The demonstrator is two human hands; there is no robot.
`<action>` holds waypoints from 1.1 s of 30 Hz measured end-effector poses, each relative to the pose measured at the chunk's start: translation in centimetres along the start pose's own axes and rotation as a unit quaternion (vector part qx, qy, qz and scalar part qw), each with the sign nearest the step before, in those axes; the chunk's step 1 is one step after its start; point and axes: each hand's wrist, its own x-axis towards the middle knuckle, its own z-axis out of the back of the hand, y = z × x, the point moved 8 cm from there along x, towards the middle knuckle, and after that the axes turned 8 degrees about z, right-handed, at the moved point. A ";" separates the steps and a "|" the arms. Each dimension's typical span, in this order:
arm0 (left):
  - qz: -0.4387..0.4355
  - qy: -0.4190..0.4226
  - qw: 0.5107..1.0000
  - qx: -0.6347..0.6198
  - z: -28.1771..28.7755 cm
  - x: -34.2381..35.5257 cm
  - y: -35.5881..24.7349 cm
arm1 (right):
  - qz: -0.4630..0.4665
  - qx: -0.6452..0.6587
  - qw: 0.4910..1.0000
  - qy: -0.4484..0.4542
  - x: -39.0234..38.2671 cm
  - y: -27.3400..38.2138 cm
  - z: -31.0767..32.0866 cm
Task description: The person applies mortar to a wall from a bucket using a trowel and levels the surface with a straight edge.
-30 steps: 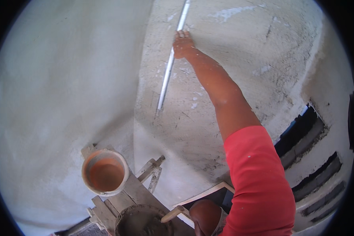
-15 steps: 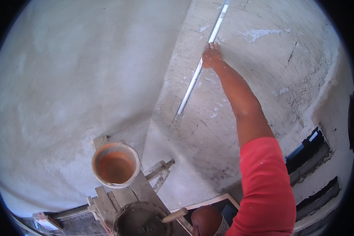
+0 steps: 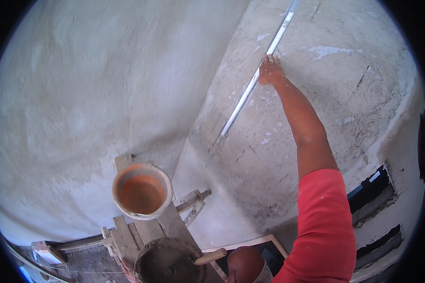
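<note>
My right hand, at the end of a red-sleeved arm, rests on a long, straight, pale bar that slants across a rough plaster surface. Its fingers are bent and closed over the bar, with the thumb toward the left. My left hand is not in view. Below, an orange-lined bucket sits on grey wooden boards, beside a darker tub of grey mix with a wooden handle at its rim. A rounded brown shape, perhaps bare skin, shows beside that handle.
A smooth plastered wall fills the left. A wooden prop juts from the boards. Dark slotted openings line the right. A dark frame with pale edges lies below. Planks and debris lie on the ground at lower left.
The view has shifted, so the bar and my arm appear further right and more ground shows at lower left. My right hand stays on the bar.
</note>
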 end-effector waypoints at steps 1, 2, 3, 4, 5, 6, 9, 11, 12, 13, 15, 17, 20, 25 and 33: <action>0.000 0.000 1.000 -0.002 0.0 -0.1 0.1 | 0.005 0.010 1.000 0.003 0.0 0.1 0.1; 0.001 -0.004 1.000 -0.003 0.1 -0.1 0.2 | 0.006 0.017 0.999 0.028 -0.1 0.1 -0.2; 0.004 -0.006 1.000 -0.002 0.1 -0.2 0.2 | 0.018 0.033 0.999 0.030 -0.1 0.3 -0.1; 0.005 -0.008 1.000 -0.002 0.2 -0.3 0.3 | 0.007 0.029 0.999 0.043 -0.2 0.1 -0.2; 0.008 -0.009 1.000 -0.002 0.2 -0.4 0.4 | 0.007 0.033 0.999 0.034 -0.2 0.1 0.0; 0.008 -0.010 1.000 -0.002 0.2 -0.4 0.4 | 0.006 0.037 0.999 0.027 -0.1 0.1 0.1; 0.009 -0.011 1.000 0.004 0.2 -0.6 0.4 | 0.005 0.027 0.999 0.017 -0.1 0.1 0.1; 0.012 -0.014 1.000 0.009 0.3 -0.6 0.5 | 0.003 0.026 1.000 0.011 0.0 0.2 0.0; 0.013 -0.016 1.000 0.010 0.3 -0.6 0.6 | 0.003 0.026 1.000 0.014 0.0 0.4 -0.1; 0.013 -0.020 1.000 0.010 0.4 -0.7 0.6 | -0.002 0.017 1.000 0.012 0.0 0.4 -0.1; 0.016 -0.022 1.000 0.013 0.6 -0.9 0.8 | 0.005 0.011 1.000 0.004 0.1 0.6 0.0; 0.019 -0.027 0.999 0.016 0.9 -1.3 1.0 | -0.003 -0.001 1.000 0.008 0.2 0.4 -0.1; 0.018 -0.033 0.999 0.026 1.2 -2.1 1.4 | 0.012 -0.019 0.999 0.031 0.6 0.1 -0.7; 0.023 -0.047 0.997 0.054 1.2 -3.5 2.6 | 0.017 -0.039 0.997 0.070 0.7 -0.4 -2.3; 0.051 -0.016 0.994 0.092 1.0 -3.5 2.4 | 0.026 -0.100 0.994 0.035 0.8 0.1 -2.8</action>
